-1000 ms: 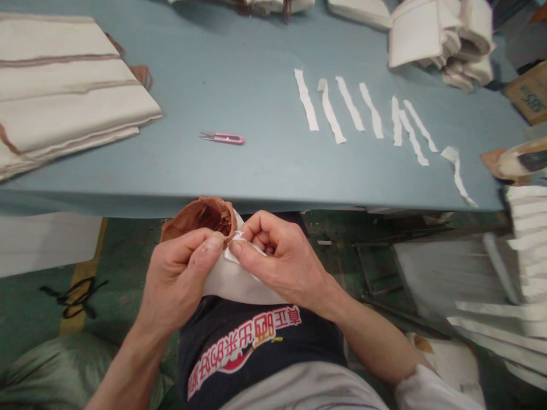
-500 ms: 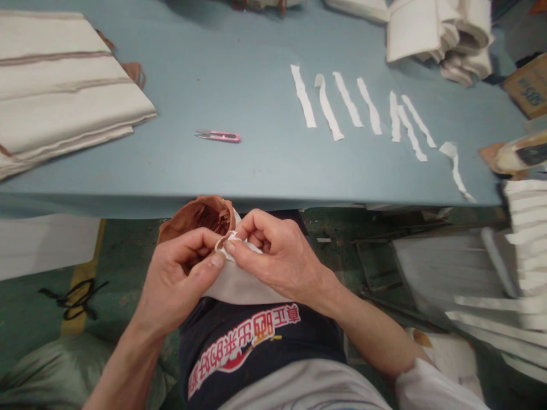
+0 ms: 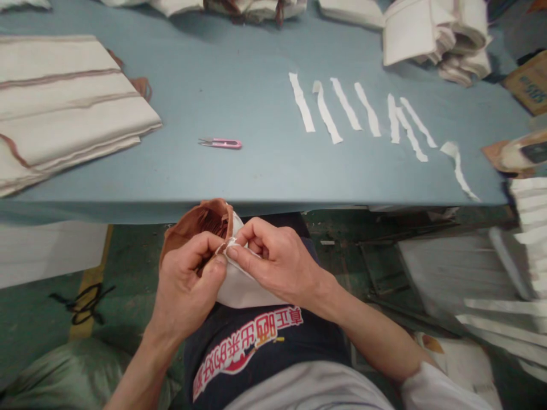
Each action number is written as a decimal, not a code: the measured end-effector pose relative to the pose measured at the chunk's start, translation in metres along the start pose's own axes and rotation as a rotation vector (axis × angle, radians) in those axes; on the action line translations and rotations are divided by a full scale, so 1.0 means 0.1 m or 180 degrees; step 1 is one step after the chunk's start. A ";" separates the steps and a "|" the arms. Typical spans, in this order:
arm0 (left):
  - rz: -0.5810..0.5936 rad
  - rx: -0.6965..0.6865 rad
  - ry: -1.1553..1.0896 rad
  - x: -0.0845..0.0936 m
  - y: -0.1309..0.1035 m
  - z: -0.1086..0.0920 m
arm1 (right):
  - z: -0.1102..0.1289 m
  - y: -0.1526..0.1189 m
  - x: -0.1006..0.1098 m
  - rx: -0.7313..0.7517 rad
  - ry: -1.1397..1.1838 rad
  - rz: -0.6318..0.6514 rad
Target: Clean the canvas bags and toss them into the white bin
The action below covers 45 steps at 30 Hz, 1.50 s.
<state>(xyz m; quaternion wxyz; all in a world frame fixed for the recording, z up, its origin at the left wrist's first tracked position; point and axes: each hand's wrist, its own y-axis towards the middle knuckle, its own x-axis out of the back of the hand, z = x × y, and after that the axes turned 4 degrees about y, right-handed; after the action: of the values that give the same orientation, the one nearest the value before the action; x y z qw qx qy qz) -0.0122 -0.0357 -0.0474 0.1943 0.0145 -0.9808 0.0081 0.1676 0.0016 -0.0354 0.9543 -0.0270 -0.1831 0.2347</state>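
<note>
A white fabric piece [image 3: 245, 287] with a gathered brown part [image 3: 182, 228] lies over the lap, below the table's front edge. My left hand [image 3: 188, 285] pinches the seam where brown meets white. Close beside it, my right hand [image 3: 277, 259] pinches the white fabric at the same edge, thumb and forefinger together. The two sets of fingertips nearly touch, and the small bit between them is too fine to make out. Pink-handled thread snips [image 3: 224, 143] rest on the blue-green table [image 3: 179, 165].
Folded white fabric with brown trim [image 3: 72, 97] covers the table's left side. Several white strips [image 3: 301, 102] lie to the right. A stack of white cloth pieces [image 3: 412, 31] sits at the back right. More white strips hang at the far right.
The view has shifted slightly, so the table items appear lower. Both hands keep their pinch on the fabric, and their fingertips have come a little closer together.
</note>
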 end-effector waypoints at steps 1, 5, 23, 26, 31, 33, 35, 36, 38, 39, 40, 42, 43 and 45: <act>-0.0002 -0.0042 0.0090 0.00 0.00 -0.03 | 0.02 -0.02 0.00 0.0029 -0.0157 -0.0027; -0.0095 -0.0201 0.0369 0.01 -0.05 -0.08 | 0.07 -0.07 -0.02 0.0236 -0.0705 -0.0130; -0.0876 -0.0520 0.0590 -0.20 -0.28 0.16 | 0.04 0.00 0.05 -0.0472 -0.0065 0.0139; -0.0745 -0.0316 0.0306 -0.19 -0.26 0.18 | -0.05 0.03 0.03 -0.0603 0.0618 0.0333; -0.0525 -0.0235 0.0190 -0.15 -0.22 0.16 | -0.09 0.01 0.02 -0.0615 0.0252 0.0122; -0.0414 -0.0254 0.0132 -0.13 -0.19 0.14 | -0.09 0.00 0.05 -0.0550 0.0030 0.0031; -0.0302 -0.0243 0.0032 -0.11 -0.17 0.11 | -0.13 0.02 0.09 -0.0490 0.0199 0.0190; -0.0251 -0.0217 -0.0035 -0.11 -0.16 0.10 | -0.16 0.04 0.10 -0.0439 0.0390 0.0354; -0.0159 -0.0133 -0.0201 -0.12 -0.14 0.07 | -0.23 0.08 0.12 -0.0242 0.0807 0.0742; -0.0122 -0.0072 -0.0322 -0.13 -0.13 0.06 | -0.25 0.10 0.13 -0.0097 0.0972 0.0920; -0.0085 -0.0009 -0.0456 -0.15 -0.11 0.05 | -0.27 0.12 0.13 0.0067 0.1086 0.1049; -0.0033 0.0110 -0.0720 -0.19 -0.08 0.03 | -0.28 0.14 0.13 0.0392 0.1154 0.1140; -0.0034 0.0199 -0.0848 -0.21 -0.06 0.01 | -0.28 0.15 0.13 0.0504 0.1104 0.1116; -0.0063 0.0394 -0.1035 -0.24 -0.02 -0.01 | -0.27 0.15 0.12 0.0635 0.0913 0.1008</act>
<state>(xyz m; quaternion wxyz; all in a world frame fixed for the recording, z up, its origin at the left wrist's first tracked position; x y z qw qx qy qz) 0.0103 -0.0373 -0.0561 0.0318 0.0372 -0.9967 0.0641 0.1810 0.0218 -0.0589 0.9198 0.0060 -0.0151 0.3921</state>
